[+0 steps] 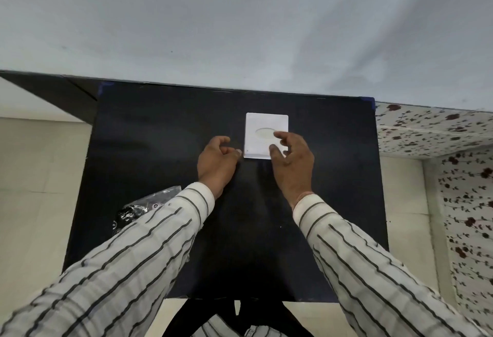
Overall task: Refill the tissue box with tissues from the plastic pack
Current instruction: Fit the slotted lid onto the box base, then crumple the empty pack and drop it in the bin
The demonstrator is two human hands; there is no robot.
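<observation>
A white square tissue box (260, 126) with an oval opening on top stands on the black table (160, 136), right of centre toward the back. My right hand (292, 162) hovers over the box's near right corner, fingers spread and holding nothing. My left hand (217, 160) sits just left of the box's near left corner, fingers loosely curled, a fingertip at the box's edge; nothing shows in it. A crumpled clear plastic pack (144, 207) lies near the table's left edge, partly hidden by my left sleeve.
A pale wall runs behind the table's far edge. To the right is a surface covered in floral-patterned fabric (437, 128). Light tiled floor lies on both sides of the table. My striped sleeves cross the table's near half.
</observation>
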